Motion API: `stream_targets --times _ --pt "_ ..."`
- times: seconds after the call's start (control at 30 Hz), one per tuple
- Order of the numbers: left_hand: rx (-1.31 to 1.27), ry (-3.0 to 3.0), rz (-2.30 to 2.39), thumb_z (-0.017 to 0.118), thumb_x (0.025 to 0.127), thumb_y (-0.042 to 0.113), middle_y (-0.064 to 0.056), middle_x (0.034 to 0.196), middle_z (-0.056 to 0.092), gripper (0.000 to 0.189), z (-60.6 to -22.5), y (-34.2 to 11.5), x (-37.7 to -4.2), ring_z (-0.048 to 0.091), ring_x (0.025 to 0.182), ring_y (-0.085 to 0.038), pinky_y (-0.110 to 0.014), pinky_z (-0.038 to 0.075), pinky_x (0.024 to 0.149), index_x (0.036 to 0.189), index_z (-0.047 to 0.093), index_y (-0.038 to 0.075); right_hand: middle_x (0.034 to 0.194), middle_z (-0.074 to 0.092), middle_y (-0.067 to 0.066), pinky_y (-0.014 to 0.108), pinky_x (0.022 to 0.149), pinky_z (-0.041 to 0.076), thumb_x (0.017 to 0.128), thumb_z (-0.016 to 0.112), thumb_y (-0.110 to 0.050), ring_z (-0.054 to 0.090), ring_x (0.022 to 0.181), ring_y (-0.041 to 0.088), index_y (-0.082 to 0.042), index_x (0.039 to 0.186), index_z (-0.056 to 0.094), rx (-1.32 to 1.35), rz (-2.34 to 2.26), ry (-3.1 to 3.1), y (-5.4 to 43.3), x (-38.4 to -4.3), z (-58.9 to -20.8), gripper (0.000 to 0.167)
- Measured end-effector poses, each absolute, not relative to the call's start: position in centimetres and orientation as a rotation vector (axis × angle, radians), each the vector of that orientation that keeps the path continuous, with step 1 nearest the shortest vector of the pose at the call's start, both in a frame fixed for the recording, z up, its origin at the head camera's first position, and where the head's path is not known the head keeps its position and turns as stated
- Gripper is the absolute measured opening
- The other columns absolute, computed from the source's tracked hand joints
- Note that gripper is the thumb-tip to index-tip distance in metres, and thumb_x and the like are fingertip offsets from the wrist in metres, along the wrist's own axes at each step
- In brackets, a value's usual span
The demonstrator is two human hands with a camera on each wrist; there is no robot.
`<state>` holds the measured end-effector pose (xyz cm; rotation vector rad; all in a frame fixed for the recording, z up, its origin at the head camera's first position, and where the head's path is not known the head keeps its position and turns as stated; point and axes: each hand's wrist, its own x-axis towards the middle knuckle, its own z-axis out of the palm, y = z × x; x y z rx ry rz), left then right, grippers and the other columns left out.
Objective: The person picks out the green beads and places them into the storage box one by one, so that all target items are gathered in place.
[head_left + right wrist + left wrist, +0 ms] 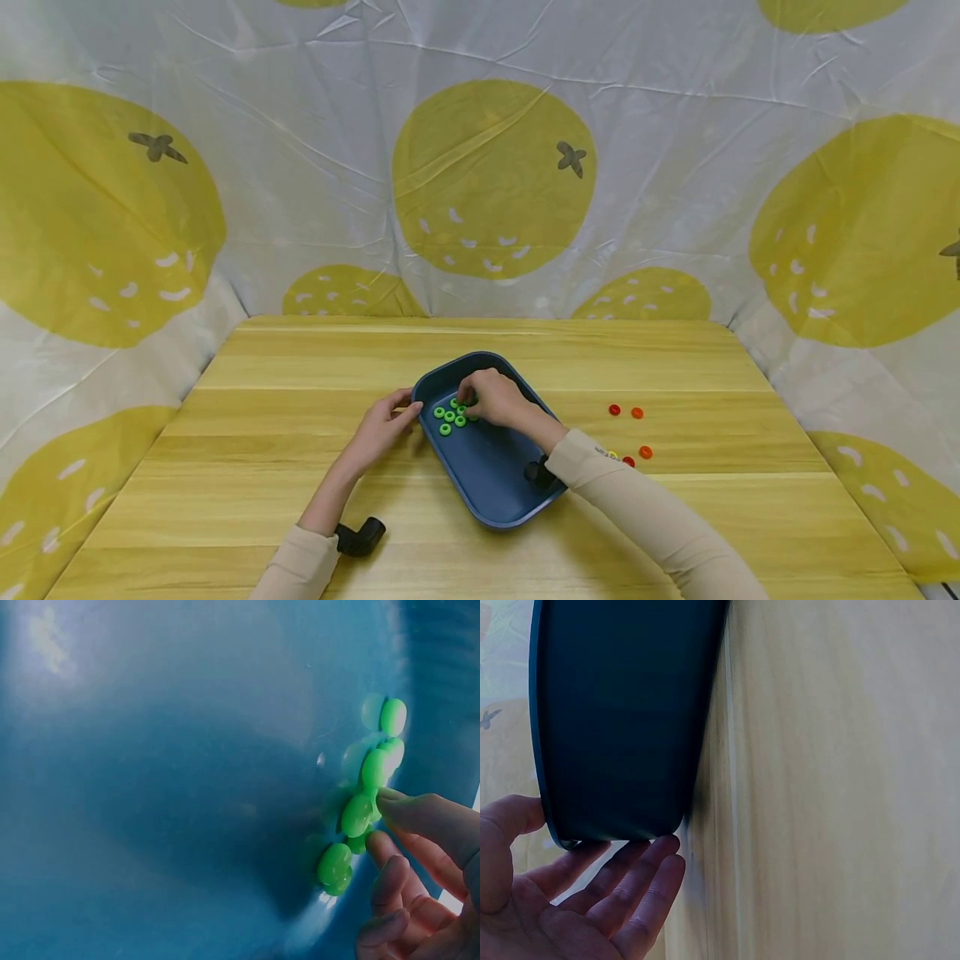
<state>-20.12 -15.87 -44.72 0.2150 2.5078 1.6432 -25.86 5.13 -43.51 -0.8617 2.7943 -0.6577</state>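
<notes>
A dark blue tray (491, 475) lies turned at an angle on the table. My left hand (381, 435) holds its far left corner, thumb on the rim and fingers against the outer wall, as the left wrist view shows. Inside that end of the tray lie several small green rings (449, 416), close together. My right hand (497, 400) reaches in over them. In the right wrist view its thumb and forefinger close around one green ring (360, 814) within the row, and the other fingers are curled.
On the wooden table (300, 358), right of the tray, are red rings (614, 410), orange rings (646, 452) and a yellow ring (612, 455) partly behind my sleeve. A cloth printed with yellow fruit (495, 183) hangs behind the table and at both sides.
</notes>
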Motion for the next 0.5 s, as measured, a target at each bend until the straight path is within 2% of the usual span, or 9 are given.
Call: stream_targets --times 0.5 --pt "0.208 2.507 1.656 0.049 0.098 0.023 -0.023 0.12 0.057 0.043 -44.56 -15.72 -19.96 0.062 0.093 -0.022 -0.035 0.053 0.079 0.131 0.048 -0.003 0.091 0.07 0.0 0.022 0.068 0.05 0.082 0.072 -0.016 0.063 0.081 0.012 -0.013 0.094 0.073 -0.883 -0.7 2.802 5.24 -25.87 -42.76 0.012"
